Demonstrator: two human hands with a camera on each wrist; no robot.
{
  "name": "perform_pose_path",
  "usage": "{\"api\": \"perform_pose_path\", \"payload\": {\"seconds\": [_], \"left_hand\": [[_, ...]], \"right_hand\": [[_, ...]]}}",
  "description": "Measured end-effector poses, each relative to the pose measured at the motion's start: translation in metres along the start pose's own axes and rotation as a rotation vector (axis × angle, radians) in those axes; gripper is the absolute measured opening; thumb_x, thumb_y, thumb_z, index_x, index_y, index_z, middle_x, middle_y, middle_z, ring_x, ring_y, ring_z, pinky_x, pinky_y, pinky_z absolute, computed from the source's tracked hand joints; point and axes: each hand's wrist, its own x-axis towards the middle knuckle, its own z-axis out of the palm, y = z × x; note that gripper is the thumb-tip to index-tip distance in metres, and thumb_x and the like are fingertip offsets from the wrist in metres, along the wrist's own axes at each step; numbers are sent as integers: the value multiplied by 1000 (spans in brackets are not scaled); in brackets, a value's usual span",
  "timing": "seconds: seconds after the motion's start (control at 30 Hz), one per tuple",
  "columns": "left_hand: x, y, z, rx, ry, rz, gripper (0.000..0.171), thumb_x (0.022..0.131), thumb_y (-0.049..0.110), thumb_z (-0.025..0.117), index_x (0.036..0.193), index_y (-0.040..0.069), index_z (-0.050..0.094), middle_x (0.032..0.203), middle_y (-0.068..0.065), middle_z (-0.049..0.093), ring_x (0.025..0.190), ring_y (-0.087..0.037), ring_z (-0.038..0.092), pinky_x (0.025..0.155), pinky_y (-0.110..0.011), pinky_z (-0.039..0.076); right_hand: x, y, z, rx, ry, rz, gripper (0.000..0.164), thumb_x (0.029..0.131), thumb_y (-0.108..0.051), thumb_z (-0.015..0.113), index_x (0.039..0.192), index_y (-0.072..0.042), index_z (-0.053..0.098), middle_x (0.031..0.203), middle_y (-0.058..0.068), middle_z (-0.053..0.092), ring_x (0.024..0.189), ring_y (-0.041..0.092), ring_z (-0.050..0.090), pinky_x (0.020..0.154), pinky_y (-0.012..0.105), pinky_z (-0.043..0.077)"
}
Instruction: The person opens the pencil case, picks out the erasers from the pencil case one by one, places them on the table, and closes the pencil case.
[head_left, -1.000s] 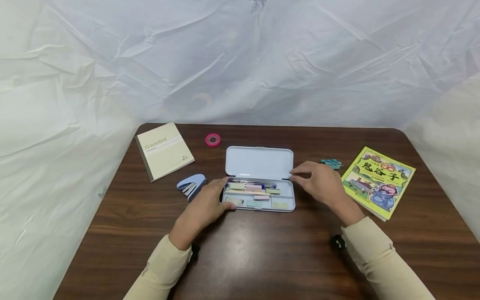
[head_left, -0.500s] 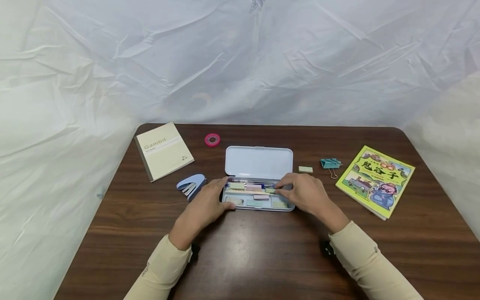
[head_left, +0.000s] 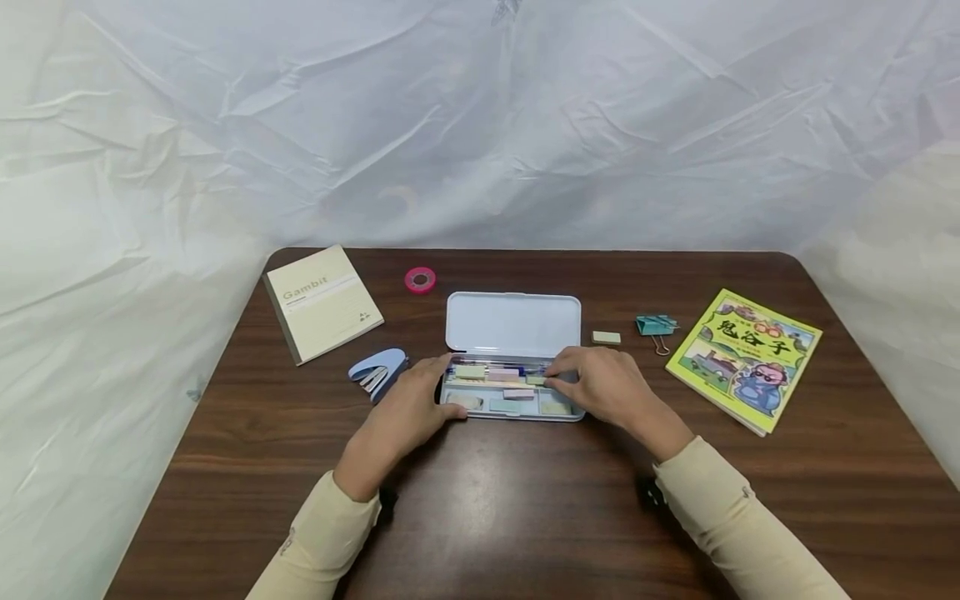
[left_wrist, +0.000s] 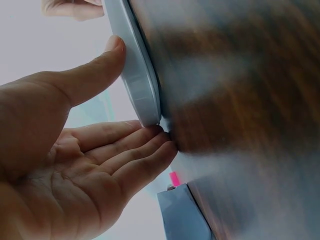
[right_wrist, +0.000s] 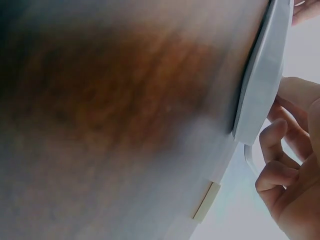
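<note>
A pale pencil case (head_left: 578, 417) lies open on the table, its lid (head_left: 513, 323) tipped back. Inside are several pens and small pastel erasers, among them a pink eraser (head_left: 503, 375) and a blue eraser (head_left: 506, 406). My left hand (head_left: 408, 404) holds the case's left end, thumb at the front edge and fingers along the end wall, as the left wrist view shows. Over the right part of the case, my right hand (head_left: 606, 385) pinches a light green eraser (head_left: 536, 381) between thumb and index finger; its other fingers (right_wrist: 272, 175) are curled.
Another light green eraser (head_left: 606, 337) lies right of the case, beside a teal binder clip (head_left: 656, 325). A yellow comic book (head_left: 742, 362) is further right. On the left are a cream notebook (head_left: 325, 304), a blue stapler (head_left: 378, 371) and a pink tape roll (head_left: 420, 280).
My right hand has moved left from beside the lid's hinge into the case. One green eraser now shows on the table where that hand was. The left hand has stayed.
</note>
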Motion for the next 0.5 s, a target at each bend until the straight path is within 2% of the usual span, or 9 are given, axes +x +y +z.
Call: {"api": "perform_pose_path", "payload": {"seconds": [0.1, 0.2, 0.3, 0.43, 0.5], "left_hand": [[1, -1, 0, 2, 1, 0, 91, 97, 36, 95, 170, 2, 52, 167, -22, 62, 155, -35, 63, 129, -53, 53], [1, -2, 1, 3, -9, -8, 92, 97, 37, 95, 171, 3, 52, 168, -21, 62, 155, -35, 62, 129, -52, 53], [1, -2, 1, 4, -18, -13, 92, 97, 38, 94, 171, 4, 51, 169, -20, 61, 156, -34, 61, 130, -52, 52], [1, -2, 1, 7, -17, -12, 93, 97, 39, 95, 172, 5, 51, 170, -20, 61, 157, -35, 61, 130, -52, 52], [1, -2, 2, 9, -13, -8, 93, 97, 38, 95, 171, 4, 51, 169, -20, 61, 156, -35, 61, 130, -53, 52]], "right_hand": [[-1, 2, 1, -16, 17, -42, 15, 105, -24, 85, 117, -20, 92, 122, 1, 87, 88, 15, 79, 53, 25, 44], [-2, 5, 0, -32, 46, -66, 15, 106, -24, 84, 118, -19, 92, 122, 1, 87, 94, 17, 82, 57, 28, 52], [-4, 10, -5, -43, 83, -57, 15, 106, -23, 84, 117, -18, 92, 122, 3, 87, 100, 21, 82, 65, 32, 58], [-11, 23, -16, -23, 141, -21, 15, 106, -20, 84, 118, -15, 92, 123, 8, 87, 95, 24, 80, 65, 35, 56], [-17, 33, -23, -6, 172, 2, 16, 106, -19, 84, 119, -13, 91, 123, 10, 87, 95, 27, 81, 67, 40, 59]]}}
